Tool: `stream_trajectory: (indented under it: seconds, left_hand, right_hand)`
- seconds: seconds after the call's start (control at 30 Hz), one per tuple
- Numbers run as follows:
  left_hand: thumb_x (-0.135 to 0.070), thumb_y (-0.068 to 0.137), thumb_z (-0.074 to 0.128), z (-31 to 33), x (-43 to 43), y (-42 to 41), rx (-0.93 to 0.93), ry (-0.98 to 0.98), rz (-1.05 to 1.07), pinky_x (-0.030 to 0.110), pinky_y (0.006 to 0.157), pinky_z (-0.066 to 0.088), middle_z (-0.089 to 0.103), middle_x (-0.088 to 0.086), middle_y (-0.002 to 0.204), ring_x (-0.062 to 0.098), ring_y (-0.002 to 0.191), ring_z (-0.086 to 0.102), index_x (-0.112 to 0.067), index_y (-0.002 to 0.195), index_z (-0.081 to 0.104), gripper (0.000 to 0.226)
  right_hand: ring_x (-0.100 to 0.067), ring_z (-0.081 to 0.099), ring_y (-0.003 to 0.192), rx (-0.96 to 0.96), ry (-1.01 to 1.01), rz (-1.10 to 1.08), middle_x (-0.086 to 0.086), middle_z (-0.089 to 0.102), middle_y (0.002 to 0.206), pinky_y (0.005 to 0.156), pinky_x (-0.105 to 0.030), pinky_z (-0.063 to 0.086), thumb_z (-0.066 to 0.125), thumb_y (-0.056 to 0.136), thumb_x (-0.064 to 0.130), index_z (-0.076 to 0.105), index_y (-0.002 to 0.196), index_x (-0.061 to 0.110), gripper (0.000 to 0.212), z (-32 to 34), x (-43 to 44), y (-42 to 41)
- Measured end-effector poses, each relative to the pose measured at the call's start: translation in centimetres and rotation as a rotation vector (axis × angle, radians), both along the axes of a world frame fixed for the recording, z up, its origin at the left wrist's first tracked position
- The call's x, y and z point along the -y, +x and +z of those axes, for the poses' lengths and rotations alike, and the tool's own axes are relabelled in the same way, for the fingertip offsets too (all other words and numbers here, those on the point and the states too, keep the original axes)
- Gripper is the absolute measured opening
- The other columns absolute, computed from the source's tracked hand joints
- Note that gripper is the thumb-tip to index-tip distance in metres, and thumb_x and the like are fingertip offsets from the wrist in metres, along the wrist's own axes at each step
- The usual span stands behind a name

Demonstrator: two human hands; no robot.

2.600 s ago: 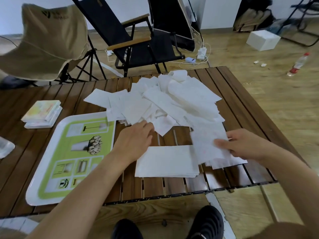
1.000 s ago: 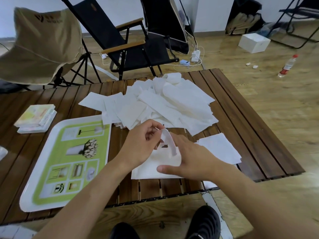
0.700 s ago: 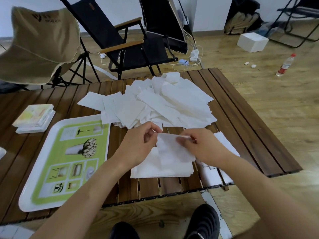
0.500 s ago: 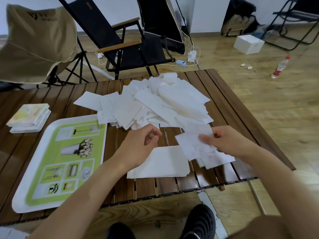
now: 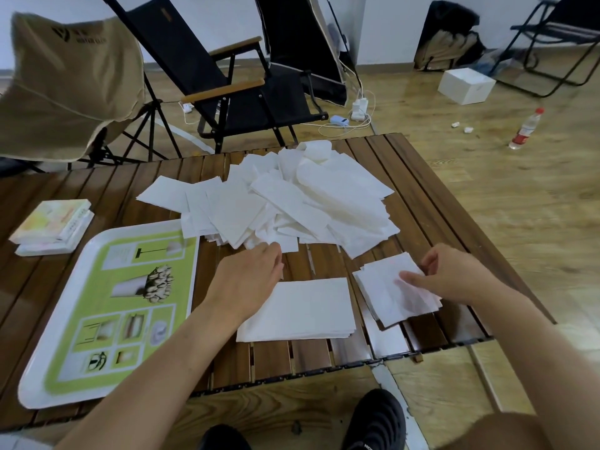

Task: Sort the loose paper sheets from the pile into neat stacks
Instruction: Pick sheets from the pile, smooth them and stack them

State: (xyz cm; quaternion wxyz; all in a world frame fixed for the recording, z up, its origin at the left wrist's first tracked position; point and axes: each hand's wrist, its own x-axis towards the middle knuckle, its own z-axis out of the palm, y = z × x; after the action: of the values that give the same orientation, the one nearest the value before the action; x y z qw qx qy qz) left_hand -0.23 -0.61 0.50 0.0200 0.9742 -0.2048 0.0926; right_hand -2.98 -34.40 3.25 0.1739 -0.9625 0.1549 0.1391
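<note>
A loose pile of white paper sheets [image 5: 292,203] covers the middle of the slatted wooden table [image 5: 97,196]. Two stacks lie near the front edge: a neat larger stack [image 5: 311,310] in the middle and a smaller, slightly fanned stack [image 5: 386,293] to its right. My left hand [image 5: 250,277] reaches to the near edge of the pile, fingertips at the sheets; its grip is hidden. My right hand [image 5: 454,274] rests on the smaller stack, thumb lying on the top sheet and fingers at its far right edge.
A white and green tray [image 5: 48,362] lies at the front left, with a small stack of booklets [image 5: 52,227] behind it. Folding chairs [image 5: 227,76] stand beyond the table. A white box [image 5: 466,86] and a bottle [image 5: 526,128] are on the floor at right.
My right hand carried a sheet from above the middle stack to the right and laid it on the smaller stack. My left hand moved forward from the middle stack to the pile's edge.
</note>
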Motion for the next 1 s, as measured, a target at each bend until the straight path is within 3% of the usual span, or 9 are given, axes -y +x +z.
stream_trajectory:
  seconds: [0.13,0.23,0.33,0.43,0.57,0.8,0.87,0.93,1.0]
  left_hand:
    - [-0.019,0.096,0.065,-1.7,-0.4,1.7,0.014,0.188,0.02,0.024,0.043,0.046,0.055,0.004,0.107,0.015,0.071,0.061,-0.014,0.114,0.06,0.019]
    - [-0.005,0.088,0.074,-1.2,0.2,2.8,0.012,0.336,-0.029,0.022,0.054,0.047,0.05,0.009,0.131,0.017,0.086,0.062,-0.013,0.124,0.056,0.041]
    - [-0.003,0.093,0.066,0.3,1.1,3.9,0.05,0.409,-0.042,0.025,0.063,0.039,0.039,0.011,0.148,0.018,0.098,0.058,-0.013,0.122,0.055,0.032]
    - [-0.005,0.098,0.063,0.0,0.8,4.6,0.069,0.43,-0.136,0.025,0.061,0.041,0.049,0.007,0.136,0.015,0.09,0.058,-0.016,0.116,0.063,0.021]
    - [-0.024,0.099,0.068,-0.6,-0.2,5.0,0.129,-0.082,-0.041,0.022,0.058,0.052,0.064,-0.002,0.1,0.013,0.077,0.065,-0.022,0.105,0.074,0.009]
    - [-0.033,0.099,0.063,4.7,0.7,0.6,0.11,-0.811,0.041,0.01,0.064,0.044,0.072,-0.017,0.097,0.0,0.077,0.06,-0.022,0.109,0.078,0.021]
    - [-0.036,0.098,0.064,6.0,0.9,-0.9,0.035,-0.998,0.099,0.022,0.064,0.05,0.073,-0.015,0.09,0.013,0.074,0.063,-0.026,0.104,0.077,0.018]
    - [-0.036,0.098,0.065,6.7,0.8,-2.1,-0.036,-1.194,0.151,0.03,0.065,0.054,0.074,-0.009,0.087,0.017,0.075,0.066,-0.028,0.101,0.076,0.014]
    - [-0.03,0.099,0.064,6.5,0.7,-2.8,-0.136,-1.405,0.236,0.02,0.055,0.049,0.071,-0.01,0.077,0.006,0.063,0.062,-0.025,0.101,0.075,0.012]
  right_hand:
    - [-0.013,0.056,0.065,0.152,0.039,-0.071,0.0,0.062,0.076,0.056,-0.029,0.045,0.067,0.089,0.055,0.054,0.09,0.017,0.04,1.5,-0.7,0.0]
    - [-0.012,0.048,0.056,0.177,0.118,0.002,0.001,0.056,0.066,0.054,-0.024,0.04,0.066,0.092,0.049,0.055,0.078,0.016,0.038,1.9,-2.6,0.0]
    - [-0.011,0.048,0.056,0.188,0.161,0.086,0.003,0.056,0.065,0.055,-0.023,0.039,0.065,0.092,0.048,0.055,0.074,0.016,0.037,1.9,-4.3,0.4]
    - [-0.011,0.051,0.058,0.177,0.175,0.149,0.002,0.06,0.067,0.056,-0.024,0.043,0.063,0.094,0.049,0.057,0.075,0.018,0.037,1.6,-5.9,0.8]
    - [-0.01,0.051,0.058,0.138,0.175,0.204,0.003,0.059,0.067,0.055,-0.022,0.039,0.059,0.096,0.049,0.059,0.078,0.017,0.037,1.2,-7.5,1.0]
    - [0.0,0.063,0.073,0.039,0.609,0.182,0.009,0.067,0.086,0.06,-0.016,0.046,0.066,0.087,0.06,0.06,0.106,0.023,0.042,1.2,-9.4,1.1]
    - [0.001,0.048,0.052,-0.053,0.788,0.159,0.003,0.056,0.08,0.048,-0.015,0.035,0.066,0.084,0.065,0.057,0.123,0.023,0.058,1.2,-9.8,0.7]
    - [-0.004,0.035,0.052,-0.14,0.942,0.178,-0.004,0.048,0.084,0.049,-0.019,0.028,0.064,0.083,0.066,0.056,0.13,0.025,0.063,1.1,-10.3,0.4]
    - [-0.006,0.03,0.055,-0.168,1.066,0.176,0.006,0.05,0.072,0.05,-0.02,0.024,0.064,0.083,0.063,0.062,0.128,0.026,0.058,1.1,-10.8,0.2]
